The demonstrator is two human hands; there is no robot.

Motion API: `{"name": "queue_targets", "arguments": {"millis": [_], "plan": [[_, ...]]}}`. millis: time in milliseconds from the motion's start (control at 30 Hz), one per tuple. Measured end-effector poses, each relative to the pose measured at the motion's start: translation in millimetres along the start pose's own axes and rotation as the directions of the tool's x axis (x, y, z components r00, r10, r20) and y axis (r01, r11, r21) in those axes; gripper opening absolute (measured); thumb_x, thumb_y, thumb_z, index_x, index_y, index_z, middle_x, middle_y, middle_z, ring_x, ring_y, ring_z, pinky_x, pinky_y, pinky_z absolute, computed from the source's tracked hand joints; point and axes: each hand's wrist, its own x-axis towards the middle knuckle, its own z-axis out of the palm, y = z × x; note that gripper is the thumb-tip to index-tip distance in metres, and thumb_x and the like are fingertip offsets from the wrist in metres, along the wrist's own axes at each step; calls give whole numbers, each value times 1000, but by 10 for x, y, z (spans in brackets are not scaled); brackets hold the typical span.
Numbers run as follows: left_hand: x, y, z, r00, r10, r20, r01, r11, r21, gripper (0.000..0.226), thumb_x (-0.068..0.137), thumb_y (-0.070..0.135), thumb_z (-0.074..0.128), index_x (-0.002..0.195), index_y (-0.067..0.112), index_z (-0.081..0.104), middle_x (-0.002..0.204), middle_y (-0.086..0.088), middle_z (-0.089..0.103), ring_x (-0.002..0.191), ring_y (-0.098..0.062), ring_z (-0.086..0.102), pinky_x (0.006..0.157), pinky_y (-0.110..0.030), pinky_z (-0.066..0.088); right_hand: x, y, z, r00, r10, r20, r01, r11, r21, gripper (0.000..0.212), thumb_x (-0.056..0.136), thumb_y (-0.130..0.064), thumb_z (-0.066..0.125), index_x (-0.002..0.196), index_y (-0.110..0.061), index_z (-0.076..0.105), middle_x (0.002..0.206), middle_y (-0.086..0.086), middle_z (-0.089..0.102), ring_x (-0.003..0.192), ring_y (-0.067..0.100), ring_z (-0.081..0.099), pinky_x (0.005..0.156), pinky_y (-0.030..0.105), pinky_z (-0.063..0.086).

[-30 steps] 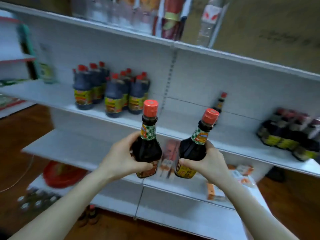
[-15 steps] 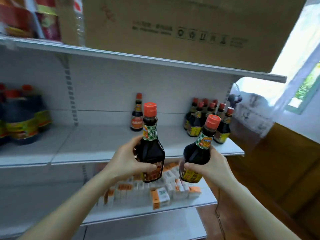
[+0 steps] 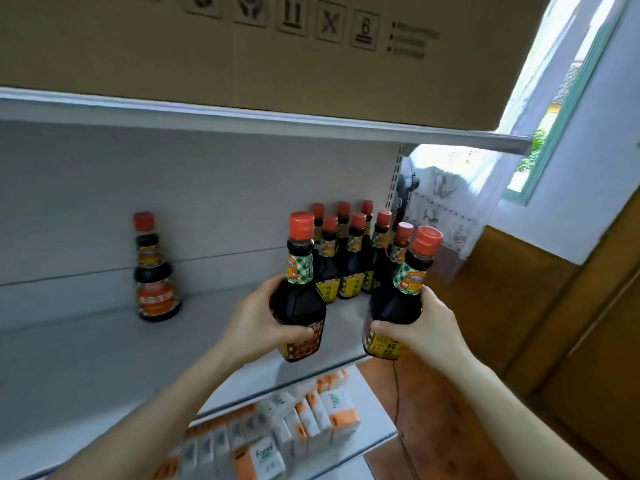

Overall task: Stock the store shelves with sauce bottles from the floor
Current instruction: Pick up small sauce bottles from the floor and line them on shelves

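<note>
My left hand grips a dark sauce bottle with an orange cap, held upright in front of the white middle shelf. My right hand grips a second sauce bottle of the same kind, tilted slightly right, just off the shelf's right end. Behind both bottles, several matching sauce bottles stand grouped at the right end of the shelf. One lone bottle with an orange label stands farther left against the back panel.
A large cardboard box sits on the shelf above. White-and-orange small boxes fill the shelf below. A window and a brown wall panel lie to the right, with a thin cable hanging near the shelf end.
The view has swung right and closer to the shelf's right end. Both hands with their bottles now sit nearer the group of bottles; the large bottles at the left have left the view.
</note>
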Motion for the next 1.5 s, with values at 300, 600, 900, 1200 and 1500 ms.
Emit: {"name": "queue_targets", "arguments": {"millis": [300, 600, 900, 1200, 1500], "plan": [[516, -289, 793, 987, -109, -120, 121, 988, 100, 61, 39, 48, 70, 94, 58, 46, 92, 17, 65, 89, -10, 64, 79, -33, 53, 946, 719, 158, 980, -2, 197, 1, 1000, 5, 60, 64, -29, 82, 112, -22, 47, 97, -11, 53, 90, 8, 49, 62, 12, 37], [601, -469, 1294, 880, -247, -405, 337, 927, 167, 83, 40, 53, 66, 118, 25, 52, 100, 2, 65, 94, -18, 62, 77, -34, 52, 1346, 1101, 428, 912, -99, 399, 78, 995, 70, 71, 63, -29, 83, 122, -18, 45, 102, -8, 53, 100, 14, 53, 74, 24, 39], [572, -500, 1269, 919, -271, -287, 333, 922, 197, 96, 50, 48, 69, 136, 26, 34, 119, 0, 53, 113, -17, 50, 92, -32, 47, 1454, 1215, 436, 885, -143, 444, 87, 986, 144, 86, 66, -29, 81, 137, -18, 32, 118, -3, 52, 111, 14, 48, 81, 23, 38], [578, -427, 1452, 888, -203, -412, 351, 879, 324, 89, 59, 19, 85, 135, 15, 40, 105, -8, 48, 98, -27, 53, 76, -23, 37, 1202, 1570, 456, 946, -145, 288, 86, 974, 207, 43, 80, -16, 70, 119, -11, 54, 86, -19, 57, 85, 1, 59, 68, 3, 44], [709, -508, 1659, 866, -221, -448, 349, 909, 227, 96, 62, 14, 82, 141, 16, 28, 118, -16, 53, 108, -31, 52, 76, -20, 35, 1249, 1612, 498, 972, -87, 220, 54, 987, 152, 27, 86, -23, 64, 104, -3, 62, 84, -1, 62, 77, 10, 53, 60, 11, 37]]}}
